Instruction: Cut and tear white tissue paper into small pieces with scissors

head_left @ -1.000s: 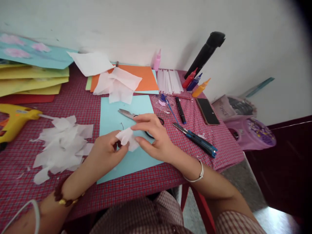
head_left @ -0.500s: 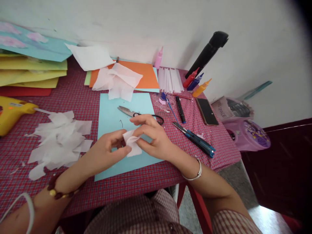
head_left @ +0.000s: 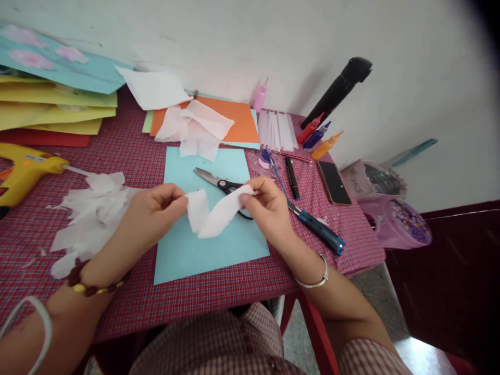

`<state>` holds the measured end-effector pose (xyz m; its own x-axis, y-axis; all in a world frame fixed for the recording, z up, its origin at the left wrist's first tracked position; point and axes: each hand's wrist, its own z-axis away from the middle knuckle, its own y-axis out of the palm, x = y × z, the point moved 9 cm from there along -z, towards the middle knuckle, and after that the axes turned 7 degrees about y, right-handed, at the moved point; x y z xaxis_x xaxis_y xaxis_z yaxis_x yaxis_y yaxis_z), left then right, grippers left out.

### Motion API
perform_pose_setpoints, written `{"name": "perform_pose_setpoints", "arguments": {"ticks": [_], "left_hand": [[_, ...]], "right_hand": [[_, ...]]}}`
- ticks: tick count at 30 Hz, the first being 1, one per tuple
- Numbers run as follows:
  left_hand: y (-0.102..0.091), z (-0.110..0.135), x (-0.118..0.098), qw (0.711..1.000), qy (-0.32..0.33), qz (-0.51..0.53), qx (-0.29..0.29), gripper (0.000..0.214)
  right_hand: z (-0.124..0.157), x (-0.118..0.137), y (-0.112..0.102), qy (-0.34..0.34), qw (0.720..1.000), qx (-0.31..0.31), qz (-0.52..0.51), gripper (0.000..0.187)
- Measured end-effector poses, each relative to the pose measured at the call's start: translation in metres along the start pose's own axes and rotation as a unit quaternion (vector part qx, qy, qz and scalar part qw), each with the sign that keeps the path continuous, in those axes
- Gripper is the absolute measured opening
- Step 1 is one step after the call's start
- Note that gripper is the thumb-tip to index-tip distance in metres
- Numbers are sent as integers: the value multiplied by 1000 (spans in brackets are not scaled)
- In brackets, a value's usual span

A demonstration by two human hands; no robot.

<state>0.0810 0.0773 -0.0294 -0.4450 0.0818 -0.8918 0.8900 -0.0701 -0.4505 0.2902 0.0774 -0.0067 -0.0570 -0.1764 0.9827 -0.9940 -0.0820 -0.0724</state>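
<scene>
White paper strip (head_left: 213,224) hangs in a V, apparently just above the blue sheet (head_left: 211,260). Grip: left hand (head_left: 160,208) pinches one end, right hand (head_left: 271,211) the other, presumably so the thin strip spreads. Scissors (head_left: 209,177) lie partly behind it, probably for easy reach; loose white pieces (head_left: 91,224) sit heaped leftward on the worktop (head_left: 135,156), likely leaving the sheet workable.

White strip (head_left: 214,221), pale-blue sheet (head_left: 211,256), red checked tablecloth (head_left: 135,153)
</scene>
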Motion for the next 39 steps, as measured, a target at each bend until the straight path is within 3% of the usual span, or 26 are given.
{"name": "perform_pose_setpoints", "arguments": {"ticks": [4,7,9,10,12,13,15,17,20,22,27,32,35,39], "left_hand": [[-18,0,2,994,35,31,-102,12],[-32,10,-17,973,120,-15,-196,38],[-29,16,-29,970,151,-45,-184,30],[-19,16,-32,979,149,-41,-134,20],[18,17,-28,992,111,24,47,11],[40,23,-25,982,83,79,149,15],[77,40,-23,930,34,199,306,24],[95,50,-20,890,5,288,353,29],[94,42,-6,887,-23,376,267,26],[85,35,5,890,-50,409,193,28],[57,20,7,875,-133,458,85,24],[19,10,-5,884,-129,448,-28,14],[0,9,-4,884,-123,440,-100,11],[-8,6,-6,894,-101,421,-119,16]], "right_hand": [[-5,-24,-16,92,986,-63,-123,10],[-6,-34,-18,127,972,-77,-184,13],[-6,-36,-18,134,965,-79,-209,16],[-6,-36,-17,132,964,-77,-219,16],[-3,-32,-12,119,963,-63,-235,17],[-2,-29,-8,107,964,-46,-241,18],[3,-19,6,73,967,17,-243,19],[12,-7,26,42,965,115,-233,18],[26,7,50,1,949,235,-212,14],[30,12,53,-29,950,252,-182,12],[23,11,43,-50,967,234,-89,10],[-2,-16,15,2,976,183,114,22],[-14,-27,-2,-12,951,123,283,31],[-15,-29,0,-42,910,119,395,38]]}}
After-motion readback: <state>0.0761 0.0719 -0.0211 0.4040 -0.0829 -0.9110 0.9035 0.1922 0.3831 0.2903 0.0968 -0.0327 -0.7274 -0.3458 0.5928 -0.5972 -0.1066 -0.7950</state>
